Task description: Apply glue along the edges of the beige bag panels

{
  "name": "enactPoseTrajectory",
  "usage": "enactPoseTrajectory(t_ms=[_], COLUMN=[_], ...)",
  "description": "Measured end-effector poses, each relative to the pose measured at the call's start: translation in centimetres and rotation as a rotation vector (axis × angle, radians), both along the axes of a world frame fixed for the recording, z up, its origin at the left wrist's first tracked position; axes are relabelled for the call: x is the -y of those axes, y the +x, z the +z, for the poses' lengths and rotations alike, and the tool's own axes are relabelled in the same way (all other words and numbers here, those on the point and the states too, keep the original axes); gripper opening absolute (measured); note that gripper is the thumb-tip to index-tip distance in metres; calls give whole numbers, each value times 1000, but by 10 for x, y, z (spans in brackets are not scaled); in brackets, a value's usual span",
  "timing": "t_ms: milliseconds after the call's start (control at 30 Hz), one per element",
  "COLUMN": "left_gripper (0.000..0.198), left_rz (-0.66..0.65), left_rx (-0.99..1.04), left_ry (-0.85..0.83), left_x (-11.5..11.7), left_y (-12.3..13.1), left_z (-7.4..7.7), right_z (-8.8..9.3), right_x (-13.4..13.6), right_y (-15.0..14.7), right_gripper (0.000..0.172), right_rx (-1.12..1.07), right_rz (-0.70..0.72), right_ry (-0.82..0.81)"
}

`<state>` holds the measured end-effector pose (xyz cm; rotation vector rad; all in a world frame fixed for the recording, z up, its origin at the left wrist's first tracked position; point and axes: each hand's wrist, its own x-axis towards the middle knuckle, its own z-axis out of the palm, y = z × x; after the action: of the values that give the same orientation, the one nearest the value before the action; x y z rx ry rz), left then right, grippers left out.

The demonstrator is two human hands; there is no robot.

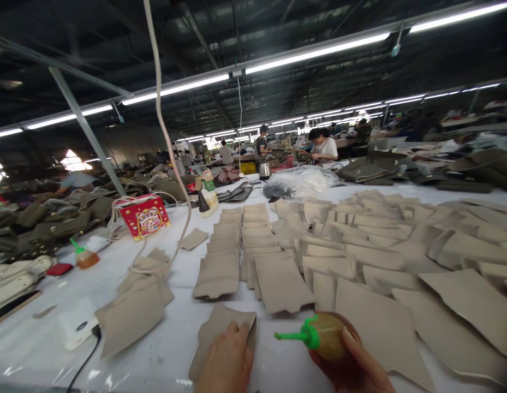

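Observation:
My right hand [351, 360] is wrapped round a squeeze bottle [333, 335] of amber liquid, probably glue. The bottle lies tilted on its side, its green nozzle aimed left. Near the table's front edge, my left hand [228, 357] has its curled fingers on a beige leather-like panel [210, 333], at its right side, where the edge lifts a little. The nozzle tip is apart from this panel. Beyond both hands, similar panels [280, 281] lie overlapped in rows. My left thumb is mostly hidden.
Another green-tipped bottle [86, 256], a red decorated bag [142, 217] and a white device [79, 322] with a black cord stand on the left. A pale cable [171, 147] hangs down to the table. Clear plastic wrap [300, 183] lies farther back, with people working beyond.

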<state>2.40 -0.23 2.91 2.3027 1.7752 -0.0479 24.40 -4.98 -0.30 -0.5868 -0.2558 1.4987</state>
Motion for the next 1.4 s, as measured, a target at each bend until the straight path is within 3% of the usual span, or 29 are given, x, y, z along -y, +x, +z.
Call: enactPoseTrajectory(t_ms=[167,300,400,633,933,1167,1400], left_gripper=[50,52,54,56,54,51,50], left_rz=[-54,-80,-81,-82,-70,-66,-76], left_rx=[237,316,343,376,345,313,340], left_ry=[12,-32,-34,-37,-17,-19,-12], left_x=[-6,-13,-13,-12,-10,-8,-6], left_y=[-16,-22,-23,-24,-23,-23,-25], left_z=[-3,-5,-6,-2,-3,-5,-8], right_z=[26,45,45,33,37,37,27], right_x=[-3,-12,-18,-38,-45,-47,-52], right_y=[6,10,7,-5,-11,-11,-7], right_gripper=[59,57,48,45,42,38,40], right_rx=[451,979,1291,1625,1794,1732,1649], right_rz=[-27,-142,-159,-124,-92,-100,-20], right_ry=[78,206,330,607,797,694,600])
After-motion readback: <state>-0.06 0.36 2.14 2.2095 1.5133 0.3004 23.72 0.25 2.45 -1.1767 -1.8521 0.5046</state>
